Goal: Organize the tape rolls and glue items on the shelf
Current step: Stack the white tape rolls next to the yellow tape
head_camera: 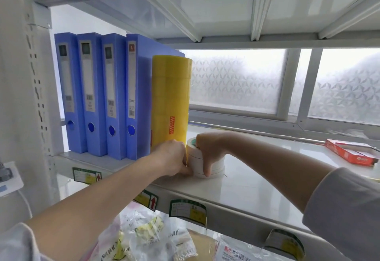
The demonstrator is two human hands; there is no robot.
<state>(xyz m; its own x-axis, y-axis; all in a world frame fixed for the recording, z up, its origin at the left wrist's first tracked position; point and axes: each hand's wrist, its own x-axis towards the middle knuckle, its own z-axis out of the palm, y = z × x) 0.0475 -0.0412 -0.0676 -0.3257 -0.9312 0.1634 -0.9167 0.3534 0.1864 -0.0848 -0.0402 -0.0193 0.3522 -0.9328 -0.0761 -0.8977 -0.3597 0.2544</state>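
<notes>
- White tape rolls (207,163) stacked on the shelf (257,182), touching the tall yellow tape stack (170,104).
- Gripped by the left hand (170,157) and the right hand (209,149) (fingers curled round the sides).
- Probably light and stiff, but the stack could slide apart; best held low, by both sides.

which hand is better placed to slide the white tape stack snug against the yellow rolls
Right. The right hand wraps the white tape stack from its far side, so it can push it toward the yellow tape rolls. The left hand sits wedged between the two and would block it.
</notes>
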